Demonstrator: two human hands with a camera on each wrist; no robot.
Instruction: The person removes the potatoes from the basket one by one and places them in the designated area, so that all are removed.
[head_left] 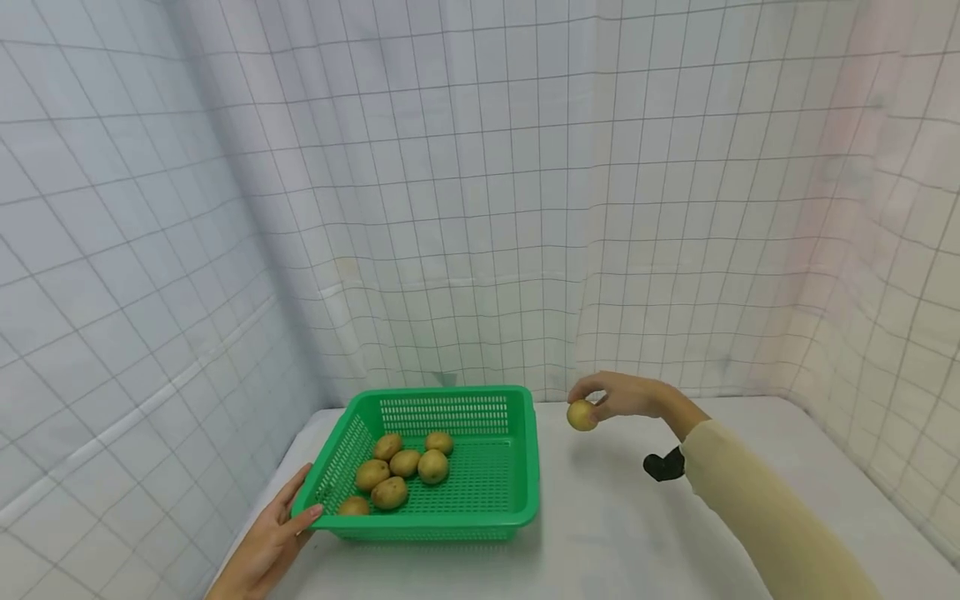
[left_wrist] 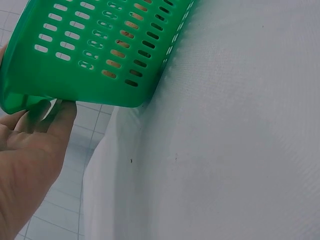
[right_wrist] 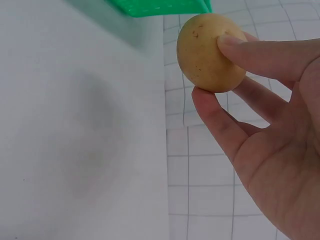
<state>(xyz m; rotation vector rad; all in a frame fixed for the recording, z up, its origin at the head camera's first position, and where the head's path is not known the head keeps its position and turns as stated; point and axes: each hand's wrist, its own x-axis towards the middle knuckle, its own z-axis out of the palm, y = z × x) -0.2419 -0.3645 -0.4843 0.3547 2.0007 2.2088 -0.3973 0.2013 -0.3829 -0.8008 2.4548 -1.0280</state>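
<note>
My right hand (head_left: 626,395) pinches a round yellow potato (right_wrist: 210,52) between thumb and fingers, holding it above the white table, to the right of a green plastic basket (head_left: 532,467). In the right wrist view the thumb presses on the potato's side and a fingertip supports it from below. My left hand (head_left: 272,533) grips the basket's near left corner, its thumb over the rim and the other fingers on the outside. Several potatoes (head_left: 405,463) lie in the left half of the basket. The left wrist view shows the slotted basket wall (left_wrist: 75,80) with fingers beneath the rim.
On the white table (head_left: 600,533) a small black item (head_left: 663,465) lies beside the right sleeve, partly hidden by it. White sheets with a grid pattern (head_left: 480,208) hang behind the table and along both sides.
</note>
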